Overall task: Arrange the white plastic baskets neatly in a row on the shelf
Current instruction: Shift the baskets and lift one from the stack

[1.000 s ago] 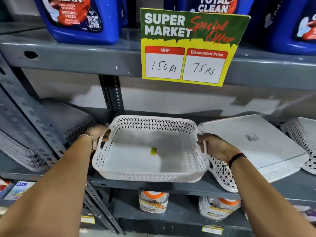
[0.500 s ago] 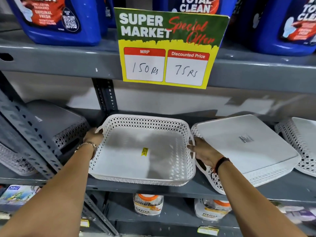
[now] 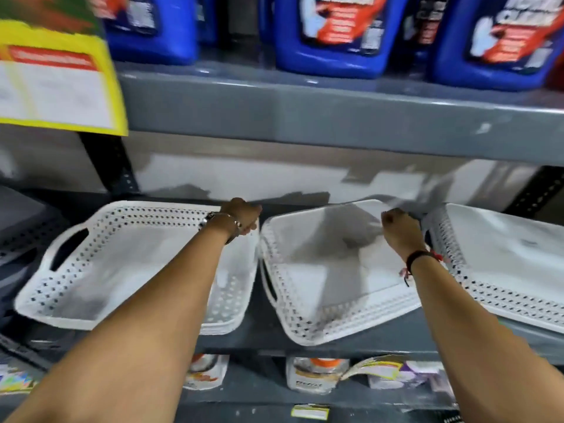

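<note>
Head view: blurry
Left hand (image 3: 241, 215): gripping middle basket (image 3: 329, 270) – far left corner
Right hand (image 3: 399, 230): clenched on its far right edge

Only one view is given, taken from the person's head and aimed forward and slightly down at the middle shelf (image 3: 274, 340), square-on and close. Both forearms are seen running up from the bottom edge, so the shelf is within arm's reach. The upper shelf (image 3: 305, 117) with blue jugs (image 3: 332, 35) is cut off at the top edge, and a lower tier is caught at the bottom. Wide-angle bending is seen toward the edges, and the frame is blurred. No second view is supplied for overlap.
</note>
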